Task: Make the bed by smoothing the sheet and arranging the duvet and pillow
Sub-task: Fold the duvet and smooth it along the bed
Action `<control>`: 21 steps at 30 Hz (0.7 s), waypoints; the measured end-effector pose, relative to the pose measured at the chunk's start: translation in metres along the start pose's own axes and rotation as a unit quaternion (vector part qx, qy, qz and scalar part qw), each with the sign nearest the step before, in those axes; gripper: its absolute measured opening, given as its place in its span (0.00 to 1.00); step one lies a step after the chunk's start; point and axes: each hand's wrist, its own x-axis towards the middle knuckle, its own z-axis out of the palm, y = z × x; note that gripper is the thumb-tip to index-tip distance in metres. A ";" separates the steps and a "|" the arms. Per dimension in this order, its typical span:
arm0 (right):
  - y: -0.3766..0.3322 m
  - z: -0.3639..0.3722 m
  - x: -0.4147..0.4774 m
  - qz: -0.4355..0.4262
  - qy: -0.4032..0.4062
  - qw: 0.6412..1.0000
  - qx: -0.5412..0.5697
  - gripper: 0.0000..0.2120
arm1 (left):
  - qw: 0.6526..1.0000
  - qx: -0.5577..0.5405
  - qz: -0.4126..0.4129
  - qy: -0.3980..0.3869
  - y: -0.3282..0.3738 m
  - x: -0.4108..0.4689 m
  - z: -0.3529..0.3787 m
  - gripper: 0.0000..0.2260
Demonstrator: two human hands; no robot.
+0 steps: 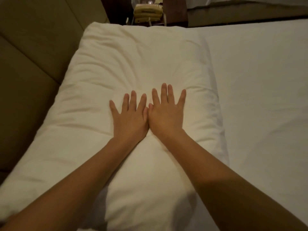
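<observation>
A white pillow lies lengthwise along the padded headboard, its cover creased in soft folds. My left hand and my right hand lie flat on the middle of the pillow, side by side with thumbs touching and fingers spread straight. Both press into the stuffing and make a dip around them. To the right of the pillow the white sheet stretches smooth over the mattress. No duvet shows in this view.
A tan padded headboard runs along the left. Beyond the pillow's far end stands a dark wooden nightstand with a beige telephone. Another bed's edge shows at the top right.
</observation>
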 end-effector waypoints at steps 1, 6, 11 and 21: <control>0.000 0.001 -0.003 -0.001 0.000 1.000 -0.003 0.26 | 1.000 -0.001 -0.002 0.003 0.000 -0.004 0.001 0.24; -0.003 0.004 -0.019 -0.006 0.002 1.000 -0.012 0.26 | 1.000 0.003 -0.003 0.011 -0.001 -0.022 0.003 0.24; -0.006 0.007 -0.032 0.002 0.016 1.000 -0.011 0.26 | 1.000 -0.008 0.012 0.017 -0.002 -0.030 0.007 0.24; -0.016 0.010 -0.067 0.036 0.026 0.999 -0.017 0.26 | 0.998 -0.014 0.065 0.017 -0.011 -0.055 0.007 0.25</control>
